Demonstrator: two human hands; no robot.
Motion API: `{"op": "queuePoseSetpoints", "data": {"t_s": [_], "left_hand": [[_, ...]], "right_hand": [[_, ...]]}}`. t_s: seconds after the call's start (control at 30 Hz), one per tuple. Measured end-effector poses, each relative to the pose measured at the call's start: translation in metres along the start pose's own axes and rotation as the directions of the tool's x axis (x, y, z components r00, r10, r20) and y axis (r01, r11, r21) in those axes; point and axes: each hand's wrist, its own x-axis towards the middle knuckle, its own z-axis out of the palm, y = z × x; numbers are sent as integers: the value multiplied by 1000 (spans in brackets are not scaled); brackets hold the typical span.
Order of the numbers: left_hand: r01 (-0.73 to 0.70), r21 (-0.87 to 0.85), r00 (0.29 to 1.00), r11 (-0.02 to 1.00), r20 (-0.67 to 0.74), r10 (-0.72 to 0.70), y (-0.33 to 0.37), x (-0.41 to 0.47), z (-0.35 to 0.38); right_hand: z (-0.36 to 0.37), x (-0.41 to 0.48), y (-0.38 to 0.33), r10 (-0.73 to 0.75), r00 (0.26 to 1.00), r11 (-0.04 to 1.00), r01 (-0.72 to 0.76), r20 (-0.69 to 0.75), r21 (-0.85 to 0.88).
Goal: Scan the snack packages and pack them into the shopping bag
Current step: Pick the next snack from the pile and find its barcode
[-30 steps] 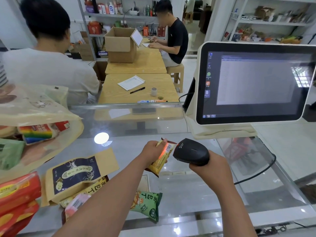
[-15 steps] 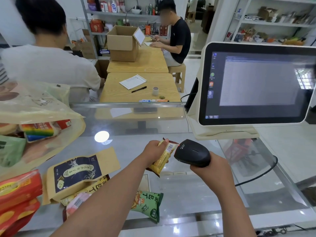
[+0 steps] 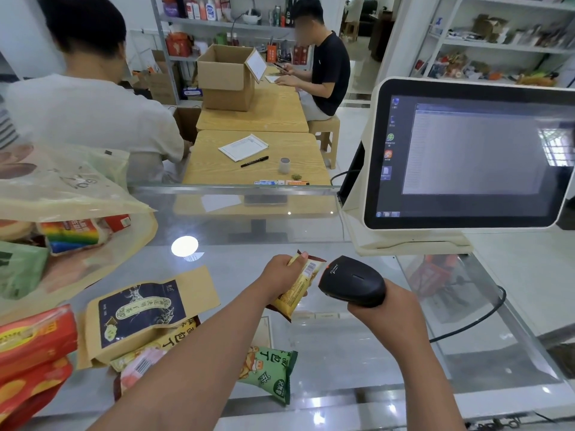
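— While the left hand (image 3: 281, 276) pinches that yellow snack packet (image 3: 300, 286), where does it sit?
— Just above the glass counter (image 3: 357, 346), tilted, its white barcode patch turned toward the scanner (image 3: 353, 281). Crinkly foil, dark sealed ends.
— And the right hand (image 3: 384, 306)?
— Fingers wrapped round the scanner's grip; smooth, rounded black plastic, its nose nearly touching the packet.
— The other packages?
— A flat brown paper pouch (image 3: 146, 315) with a dark label and a green packet (image 3: 270, 373) lie on the glass near the left forearm. Glossy red packs (image 3: 34, 346) are stacked at the left edge.
— The shopping bag (image 3: 68, 194)?
— Thin, translucent, yellowish plastic, lying open at far left, with a rainbow-striped packet (image 3: 73, 233) inside.
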Motion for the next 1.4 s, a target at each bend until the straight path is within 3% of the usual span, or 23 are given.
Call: {"op": "queuePoseSetpoints", "data": {"t_s": [0.8,1.4], "left_hand": [[7,-60,1000,998,18,-6,-4,4,-1],[-2,8,1000,1000,9,2,-3,3,-1]], "right_hand": [[3,0,7,2,1000,1000,-2,-31,-1],[-2,-4,6,-11,998,1000,10,62,16]]}}
